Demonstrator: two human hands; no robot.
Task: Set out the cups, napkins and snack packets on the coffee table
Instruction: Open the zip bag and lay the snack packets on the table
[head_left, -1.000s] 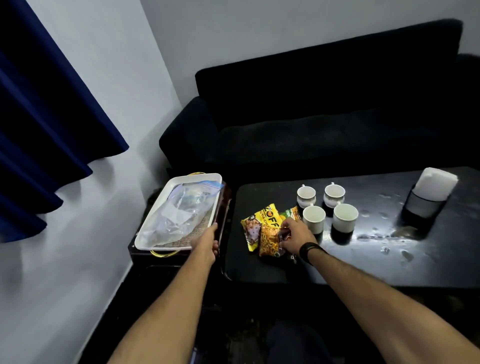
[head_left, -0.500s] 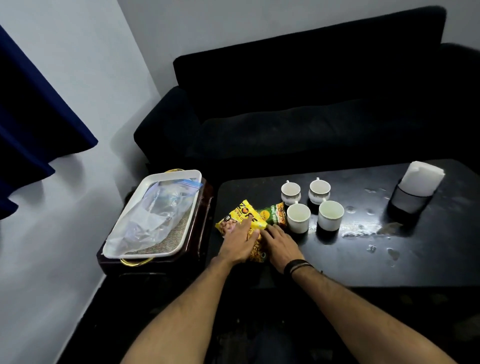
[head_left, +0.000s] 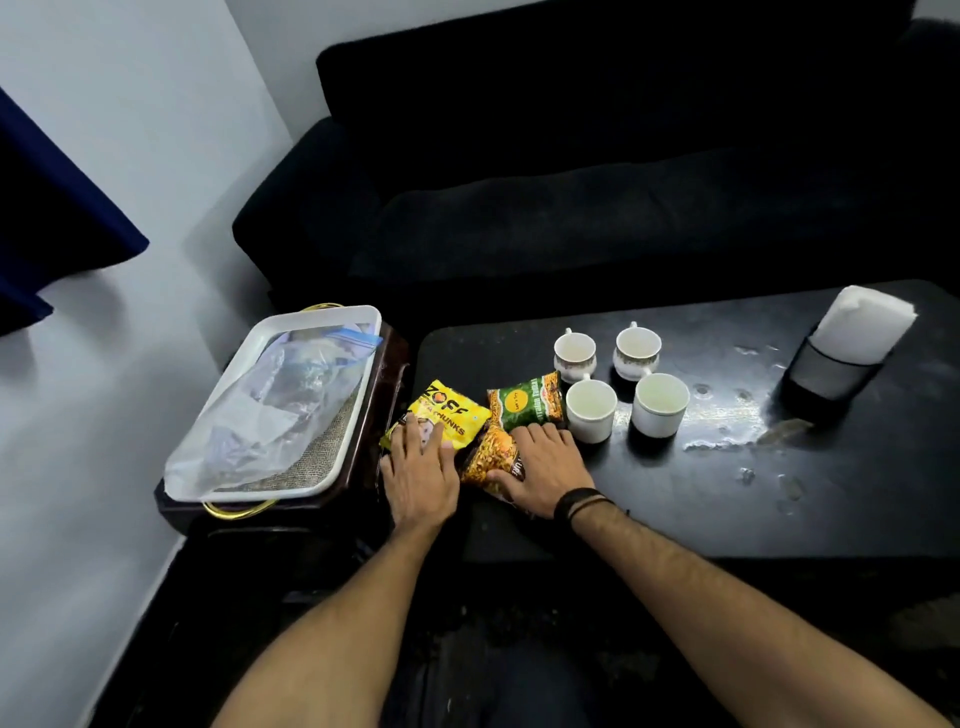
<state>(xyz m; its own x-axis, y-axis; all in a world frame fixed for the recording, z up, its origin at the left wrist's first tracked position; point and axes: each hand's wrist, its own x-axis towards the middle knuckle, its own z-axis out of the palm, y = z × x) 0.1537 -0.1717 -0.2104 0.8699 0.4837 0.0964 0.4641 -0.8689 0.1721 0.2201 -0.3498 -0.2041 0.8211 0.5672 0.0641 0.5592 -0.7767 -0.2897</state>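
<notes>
Three snack packets lie at the left end of the black coffee table (head_left: 675, 509): a yellow packet (head_left: 447, 415), a green packet (head_left: 527, 402) and an orange packet (head_left: 488, 457). My left hand (head_left: 421, 473) rests flat on the yellow packet's near end, fingers spread. My right hand (head_left: 545, 467) lies on the orange packet, thumb against its near edge. Several white cups (head_left: 592, 410) stand in a cluster just right of the packets. A stack of white napkins (head_left: 862, 327) sits in a dark holder at the table's far right.
A white tray (head_left: 358, 405) holding a clear zip bag (head_left: 275, 410) rests on a dark side stand left of the table. A black sofa (head_left: 623, 182) runs behind. Wet spots (head_left: 727, 441) shine on the tabletop. A blue curtain (head_left: 47, 234) hangs at left.
My left hand has left the tray's edge and come down on the yellow packet. The packets have spread apart, with the green one now lying clear beside the cups.
</notes>
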